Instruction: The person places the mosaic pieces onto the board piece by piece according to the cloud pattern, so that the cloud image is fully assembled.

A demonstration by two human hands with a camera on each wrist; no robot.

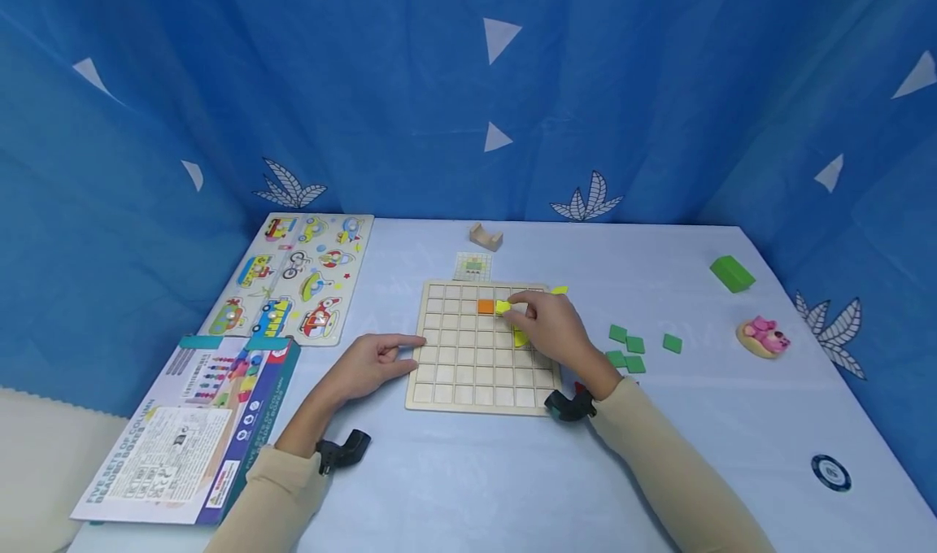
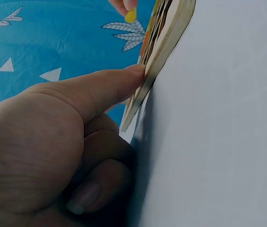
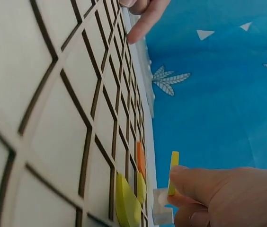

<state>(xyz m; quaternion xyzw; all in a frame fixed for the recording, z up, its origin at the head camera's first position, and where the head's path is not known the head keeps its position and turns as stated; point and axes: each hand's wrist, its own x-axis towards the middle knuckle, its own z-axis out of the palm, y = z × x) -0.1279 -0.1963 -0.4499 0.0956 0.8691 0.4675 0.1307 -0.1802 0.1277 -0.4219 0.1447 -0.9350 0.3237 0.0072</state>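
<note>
A wooden grid board lies on the table. My right hand is over its upper right part and pinches a thin yellow tile between thumb and finger, raised off the board in the right wrist view. Below it, an orange square tile sits in the grid, with a small yellow piece beside it. A larger yellow piece lies nearer the wrist camera, partly hidden by my hand in the head view. My left hand touches the board's left edge with an extended finger; other fingers are curled under.
Several green square tiles lie right of the board. A patterned card and a wooden holder stand behind it. At left are a vehicle puzzle and a box. A green block and pink figure sit far right.
</note>
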